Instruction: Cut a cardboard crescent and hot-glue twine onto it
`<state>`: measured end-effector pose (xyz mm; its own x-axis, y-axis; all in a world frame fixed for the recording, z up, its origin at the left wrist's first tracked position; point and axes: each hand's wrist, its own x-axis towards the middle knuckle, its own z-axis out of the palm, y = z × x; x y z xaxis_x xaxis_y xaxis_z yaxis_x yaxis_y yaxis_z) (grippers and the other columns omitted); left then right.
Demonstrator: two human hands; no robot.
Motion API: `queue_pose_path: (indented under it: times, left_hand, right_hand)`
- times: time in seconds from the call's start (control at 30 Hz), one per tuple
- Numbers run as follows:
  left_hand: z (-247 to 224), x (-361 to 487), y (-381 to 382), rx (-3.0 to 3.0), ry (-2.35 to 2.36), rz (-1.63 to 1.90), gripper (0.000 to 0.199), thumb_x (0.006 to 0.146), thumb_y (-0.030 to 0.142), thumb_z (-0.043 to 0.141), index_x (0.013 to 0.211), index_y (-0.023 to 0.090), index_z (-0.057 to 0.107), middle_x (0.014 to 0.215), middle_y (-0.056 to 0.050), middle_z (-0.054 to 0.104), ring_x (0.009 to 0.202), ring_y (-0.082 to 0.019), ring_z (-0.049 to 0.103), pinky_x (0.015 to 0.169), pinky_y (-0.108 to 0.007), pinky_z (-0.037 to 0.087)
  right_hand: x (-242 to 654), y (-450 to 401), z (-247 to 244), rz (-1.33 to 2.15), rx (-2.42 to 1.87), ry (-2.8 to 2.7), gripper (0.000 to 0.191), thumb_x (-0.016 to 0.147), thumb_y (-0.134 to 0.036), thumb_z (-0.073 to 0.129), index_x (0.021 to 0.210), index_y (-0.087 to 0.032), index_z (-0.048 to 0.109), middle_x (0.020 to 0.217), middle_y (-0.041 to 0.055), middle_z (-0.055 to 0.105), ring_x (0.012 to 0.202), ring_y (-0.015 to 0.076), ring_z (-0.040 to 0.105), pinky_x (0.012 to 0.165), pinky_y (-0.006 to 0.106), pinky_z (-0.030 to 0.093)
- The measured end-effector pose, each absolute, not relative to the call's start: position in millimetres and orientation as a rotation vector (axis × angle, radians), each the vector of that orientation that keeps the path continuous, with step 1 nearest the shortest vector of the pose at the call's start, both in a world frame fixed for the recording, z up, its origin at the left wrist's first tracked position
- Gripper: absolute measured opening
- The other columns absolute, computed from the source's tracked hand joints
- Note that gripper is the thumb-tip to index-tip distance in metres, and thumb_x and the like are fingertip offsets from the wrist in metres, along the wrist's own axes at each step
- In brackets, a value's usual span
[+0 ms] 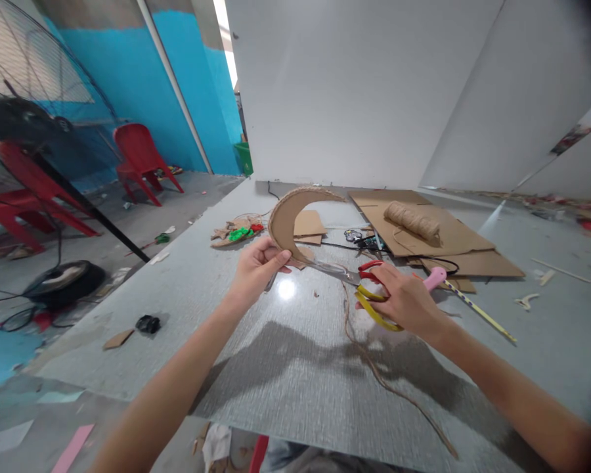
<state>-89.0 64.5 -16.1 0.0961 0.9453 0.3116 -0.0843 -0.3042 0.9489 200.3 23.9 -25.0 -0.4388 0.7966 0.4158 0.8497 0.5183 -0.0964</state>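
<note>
A brown cardboard crescent (284,215) with twine along its outer edge is pinched in my left hand (261,268), its open side facing right. My right hand (406,299) holds scissors (372,309) with red and yellow handles, the blades pointing left at the crescent's lower tip. The blades look parted, but whether they touch the cardboard or twine I cannot tell. From near the blades a loose length of twine (387,384) runs down across the table toward its front edge.
A twine roll (411,222) lies on cardboard sheets (467,261) at right. Behind my right hand are a pink-handled tool (436,278) and a yellow stick (482,313). Decorated cardboard (239,233) lies at back left, black tape (148,324) at left. Red chairs (140,154) stand beyond.
</note>
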Motion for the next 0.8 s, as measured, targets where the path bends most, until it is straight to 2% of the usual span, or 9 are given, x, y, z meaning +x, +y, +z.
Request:
queue_pose_path:
  times: [0.2,0.43,0.57,0.63,0.8]
  left_hand:
    - [-16,-89,63,1.419,0.898,1.382,0.043,0.068,0.052,0.079,0.086,0.016,0.064,0.073,-0.005,0.074,0.066,-0.020,0.073,0.055,-0.023,0.058]
    - [-13,-89,63,1.410,0.878,1.391,0.043,0.068,0.050,0.080,0.089,0.016,0.064,0.072,-0.004,0.074,0.066,-0.018,0.073,0.053,-0.020,0.057]
    - [-11,-89,63,1.393,0.904,1.393,0.045,0.066,0.053,0.080,0.086,0.016,0.063,0.073,-0.004,0.075,0.066,-0.018,0.073,0.053,-0.020,0.057]
    - [-11,-89,62,1.392,0.918,1.391,0.046,0.066,0.054,0.080,0.085,0.017,0.063,0.073,-0.005,0.075,0.067,-0.019,0.073,0.054,-0.021,0.057]
    - [-10,-89,62,1.420,0.930,1.378,0.046,0.067,0.056,0.078,0.086,0.017,0.062,0.073,-0.004,0.074,0.067,-0.019,0.073,0.055,-0.023,0.057]
  right_hand:
    - [202,26,-27,-0.300,-1.410,-2.389,0.042,0.093,-0.058,0.043,0.093,-0.018,0.056,0.091,0.0073,0.067,0.070,0.0230,0.065,0.056,0.031,0.035]
    - [195,23,-17,0.113,-1.576,-2.354,0.059,0.079,-0.071,0.052,0.107,-0.019,0.053,0.105,0.0113,0.067,0.085,0.0291,0.067,0.064,0.035,0.043]
    - [196,23,-13,0.326,-1.550,-2.378,0.060,0.079,-0.066,0.055,0.115,-0.019,0.049,0.115,0.0127,0.064,0.096,0.0295,0.065,0.078,0.039,0.046]
    - [197,23,-13,0.343,-1.529,-2.389,0.060,0.079,-0.066,0.056,0.115,-0.019,0.049,0.113,0.0116,0.064,0.094,0.0289,0.065,0.080,0.041,0.046]
    - [197,23,-15,0.267,-1.440,-2.400,0.059,0.078,-0.067,0.058,0.111,-0.020,0.051,0.105,0.0102,0.065,0.088,0.0275,0.065,0.074,0.039,0.047]
